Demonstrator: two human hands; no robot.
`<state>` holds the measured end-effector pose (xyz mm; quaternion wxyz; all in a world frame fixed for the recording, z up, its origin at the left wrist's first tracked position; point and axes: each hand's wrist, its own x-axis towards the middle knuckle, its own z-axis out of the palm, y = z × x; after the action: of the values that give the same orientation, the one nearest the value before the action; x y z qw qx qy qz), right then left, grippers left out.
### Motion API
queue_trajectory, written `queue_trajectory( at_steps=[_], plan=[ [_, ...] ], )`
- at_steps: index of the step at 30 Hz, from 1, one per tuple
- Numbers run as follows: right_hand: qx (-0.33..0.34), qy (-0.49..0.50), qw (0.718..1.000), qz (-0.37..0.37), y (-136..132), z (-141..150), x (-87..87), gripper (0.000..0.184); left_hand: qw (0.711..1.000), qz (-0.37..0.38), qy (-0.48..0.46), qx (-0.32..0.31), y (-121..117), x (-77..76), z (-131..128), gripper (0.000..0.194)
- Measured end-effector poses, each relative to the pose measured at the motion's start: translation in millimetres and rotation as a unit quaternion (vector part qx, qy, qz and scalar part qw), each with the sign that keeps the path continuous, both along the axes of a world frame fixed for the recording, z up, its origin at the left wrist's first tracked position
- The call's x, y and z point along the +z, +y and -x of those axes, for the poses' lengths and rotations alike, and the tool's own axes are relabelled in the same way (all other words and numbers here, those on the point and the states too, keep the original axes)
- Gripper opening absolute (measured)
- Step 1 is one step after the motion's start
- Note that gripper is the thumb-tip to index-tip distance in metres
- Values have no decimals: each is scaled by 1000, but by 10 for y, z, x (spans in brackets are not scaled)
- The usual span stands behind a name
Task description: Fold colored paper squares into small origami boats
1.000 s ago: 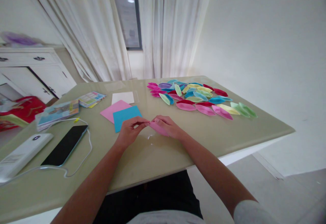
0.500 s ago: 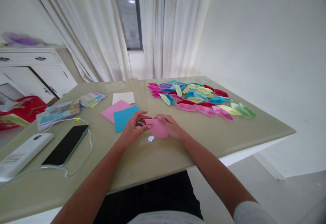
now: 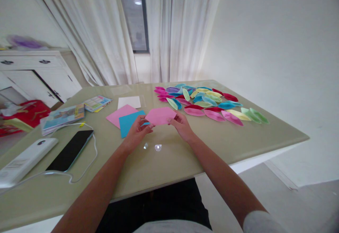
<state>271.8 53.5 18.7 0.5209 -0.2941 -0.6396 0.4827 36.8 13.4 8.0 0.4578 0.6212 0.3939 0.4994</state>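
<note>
Between my two hands is a folded piece of pink paper [image 3: 160, 115], six-sided in outline and raised above the table. My left hand [image 3: 138, 129] pinches its left end between thumb and fingers. At the right end, my right hand [image 3: 182, 124] grips it with the thumb on the near face and the fingers behind, partly hidden. Just left of my left hand lie a blue paper square [image 3: 126, 124] and, partly under it, a pink paper square [image 3: 116, 114]. A white square [image 3: 129, 102] lies behind them.
Many folded coloured paper pieces [image 3: 203, 102] spread over the table's far right. On the left are booklets [image 3: 63, 116], a black phone [image 3: 70, 151], a white device [image 3: 28, 162] and a white cable [image 3: 95, 151]. The table's right edge meets the wall side.
The pink paper has been lifted and turned, so a broad six-sided face now shows. My hands have moved apart to its two ends.
</note>
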Motion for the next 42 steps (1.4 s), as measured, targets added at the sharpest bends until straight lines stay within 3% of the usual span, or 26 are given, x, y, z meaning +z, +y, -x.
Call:
queue_trajectory(
  at_steps=[7, 13, 16, 25, 33, 36, 42],
  plan=[
    [-13, -80, 997, -18, 26, 4, -51, 36, 999, 7, 10, 33, 21, -10, 55, 41],
    [-46, -172, 981, -83, 50, -26, -79, 22, 995, -4, 98, 32, 114, -125, 121, 33],
    [-35, -218, 969, -109, 51, -44, -70, 23, 989, -12, 143, 41, 154, -159, 167, 34],
    [8, -349, 920, -178, 34, -43, -91, 27, 955, -60, 273, 95, 193, -156, 287, 34],
    [-60, -432, 884, -170, 44, 58, -112, 22, 932, -60, 335, 121, 169, -172, 210, 34],
    [-83, -463, 867, -166, 41, 93, -110, 31, 924, -54, 356, 124, 152, -150, 191, 35],
    [-109, -515, 830, -182, -13, 160, -75, 32, 908, -60, 390, 138, 129, -129, 137, 33]
  ],
)
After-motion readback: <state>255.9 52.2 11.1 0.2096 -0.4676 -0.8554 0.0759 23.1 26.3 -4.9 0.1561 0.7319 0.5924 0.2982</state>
